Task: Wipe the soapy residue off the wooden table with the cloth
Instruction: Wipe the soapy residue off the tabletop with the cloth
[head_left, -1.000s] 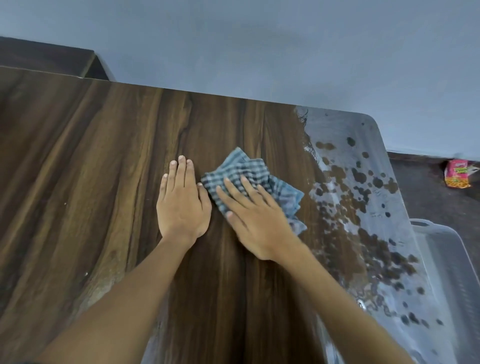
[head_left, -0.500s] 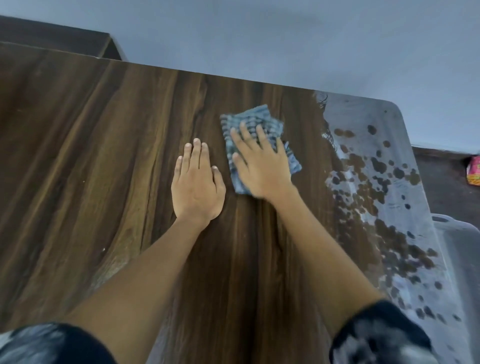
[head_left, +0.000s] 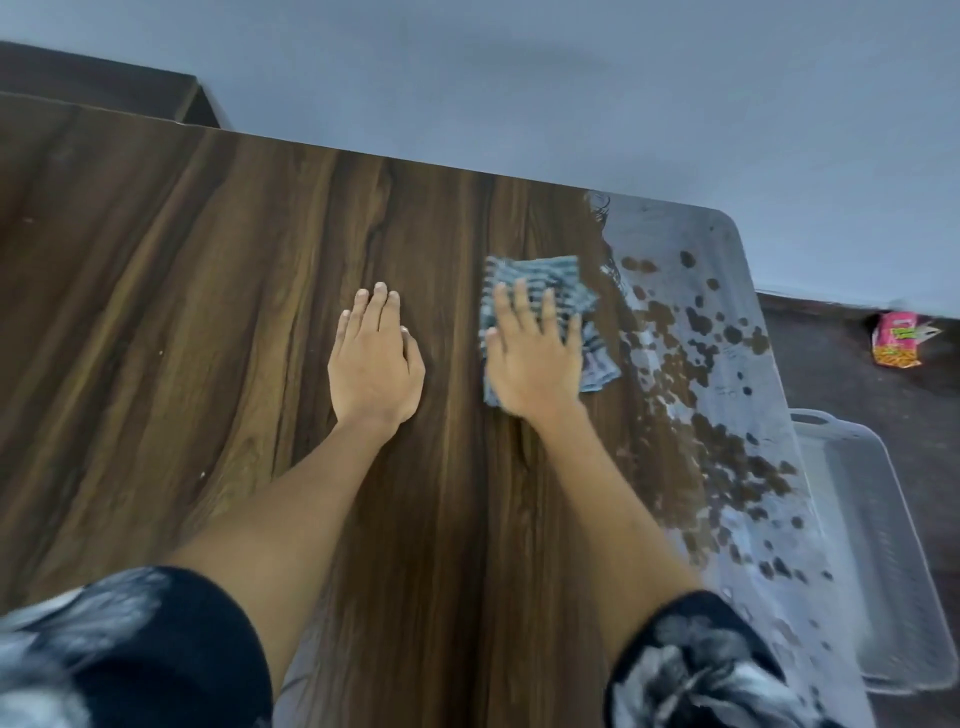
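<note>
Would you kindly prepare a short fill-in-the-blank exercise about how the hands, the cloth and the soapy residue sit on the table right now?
1. The checked cloth lies flat under the ______ hand.
2. The left hand rests palm-down on bare wood of the table, holding ______.
3. The soapy residue covers the table's ______ side.
4. On the floor beyond the table lies a ______ snack packet.

Missing words: right; nothing; right; pink

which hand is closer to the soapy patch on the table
Right. The right hand presses the cloth beside the soapy residue; the left hand lies flat on bare wood, farther away.
</note>
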